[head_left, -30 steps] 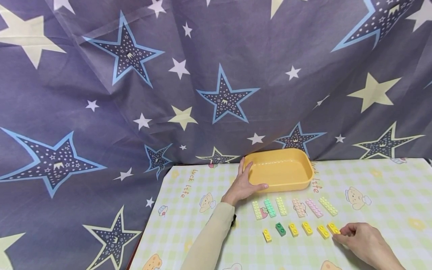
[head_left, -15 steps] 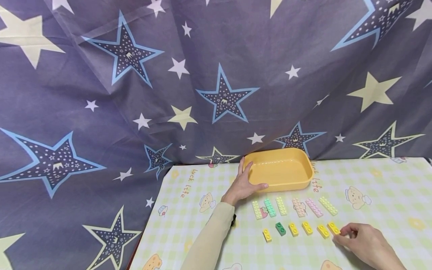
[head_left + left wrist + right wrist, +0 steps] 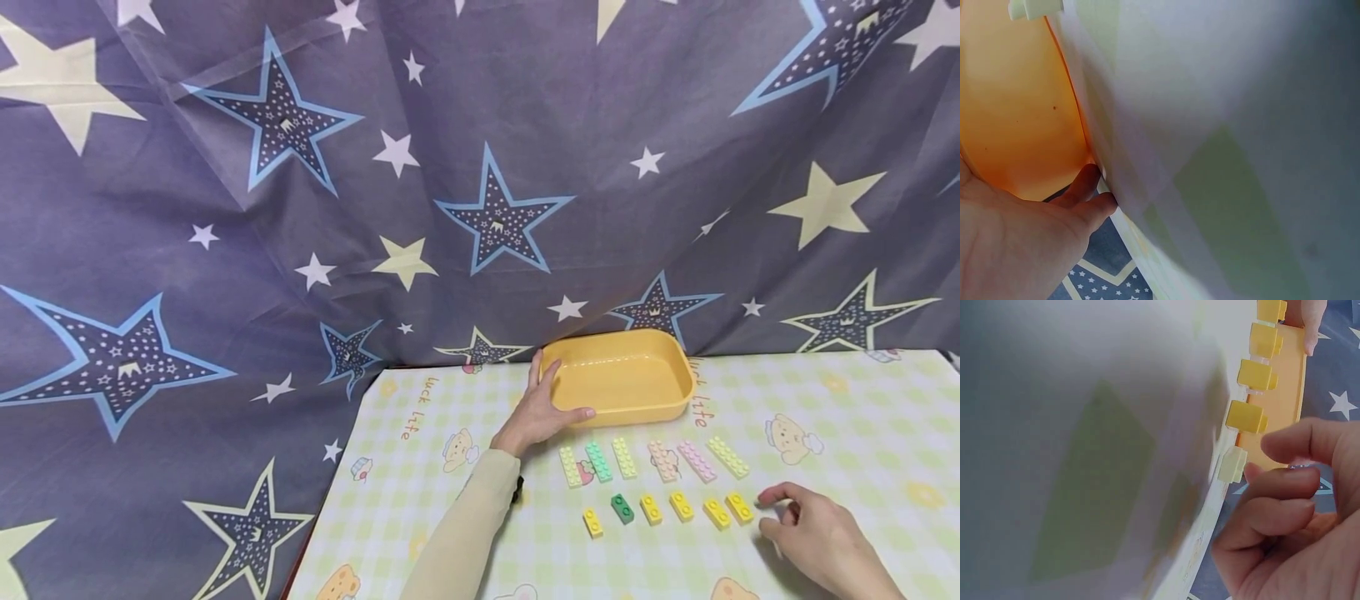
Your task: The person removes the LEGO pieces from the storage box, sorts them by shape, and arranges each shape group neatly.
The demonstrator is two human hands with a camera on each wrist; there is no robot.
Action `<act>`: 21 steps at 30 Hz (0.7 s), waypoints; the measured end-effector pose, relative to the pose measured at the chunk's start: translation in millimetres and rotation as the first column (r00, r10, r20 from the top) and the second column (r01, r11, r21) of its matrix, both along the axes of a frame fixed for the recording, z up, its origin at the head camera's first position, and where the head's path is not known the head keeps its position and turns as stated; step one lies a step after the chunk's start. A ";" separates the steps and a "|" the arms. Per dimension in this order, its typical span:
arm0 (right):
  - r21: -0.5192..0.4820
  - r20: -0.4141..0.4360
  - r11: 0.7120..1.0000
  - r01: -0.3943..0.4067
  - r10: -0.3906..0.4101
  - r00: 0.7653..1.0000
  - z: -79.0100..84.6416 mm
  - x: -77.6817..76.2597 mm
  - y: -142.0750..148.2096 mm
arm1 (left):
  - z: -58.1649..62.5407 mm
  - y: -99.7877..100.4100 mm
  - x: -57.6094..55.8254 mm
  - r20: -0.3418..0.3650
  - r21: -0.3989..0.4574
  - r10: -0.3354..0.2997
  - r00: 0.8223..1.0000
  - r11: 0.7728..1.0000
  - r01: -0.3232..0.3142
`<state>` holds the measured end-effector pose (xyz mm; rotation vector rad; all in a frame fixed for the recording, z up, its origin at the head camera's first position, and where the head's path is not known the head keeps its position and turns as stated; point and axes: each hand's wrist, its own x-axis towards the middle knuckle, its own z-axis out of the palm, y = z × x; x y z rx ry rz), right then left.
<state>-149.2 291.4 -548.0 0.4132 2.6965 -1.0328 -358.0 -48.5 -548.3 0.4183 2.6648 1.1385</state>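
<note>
My left hand (image 3: pixel 536 417) holds the left end of a shallow yellow tray (image 3: pixel 637 416), with the thumb along its near rim and the fingers at its left side. In the left wrist view, fingertips meet the tray's wall (image 3: pixel 1029 94). My right hand (image 3: pixel 813 533) hovers just right of a short yellow building brick (image 3: pixel 739 507), holding nothing. Its thumb and index finger are apart, the other fingers loosely curled. That brick ends a front row with several yellow bricks (image 3: pixel 682 506) and a dark green brick (image 3: pixel 622 508).
Between the tray and the front row lie longer bricks: pale yellow (image 3: pixel 625 457), mint green (image 3: pixel 599 461), peach (image 3: pixel 663 461) and pink (image 3: pixel 698 461). A checked cloth (image 3: pixel 847 400) covers the table. Behind it hangs a purple star-patterned curtain (image 3: pixel 420 100).
My right hand has let go of the rightmost yellow brick and drawn slightly to the right, its thumb and finger parting. The left hand and the tray have stayed put.
</note>
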 end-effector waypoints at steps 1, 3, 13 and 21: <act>0.006 -0.010 1.000 -0.001 0.001 1.000 0.8 -0.3 0.2 | -0.1 0.1 -0.1 0.000 0.001 0.000 1.000 1.000 0.000; 0.022 -0.033 1.000 0.000 0.001 0.999 2.9 -0.9 0.1 | -0.4 0.2 -0.5 0.001 0.001 0.001 1.000 1.000 -0.001; 0.010 -0.059 0.999 0.036 -0.036 0.998 9.7 -9.1 -6.9 | -3.4 0.1 -4.3 -0.005 -0.008 -0.011 1.000 1.000 0.011; 0.020 -0.197 1.000 0.005 -0.001 0.980 16.6 -25.1 -17.7 | -5.4 -6.6 -9.3 -0.024 -0.006 -0.013 1.000 1.000 0.013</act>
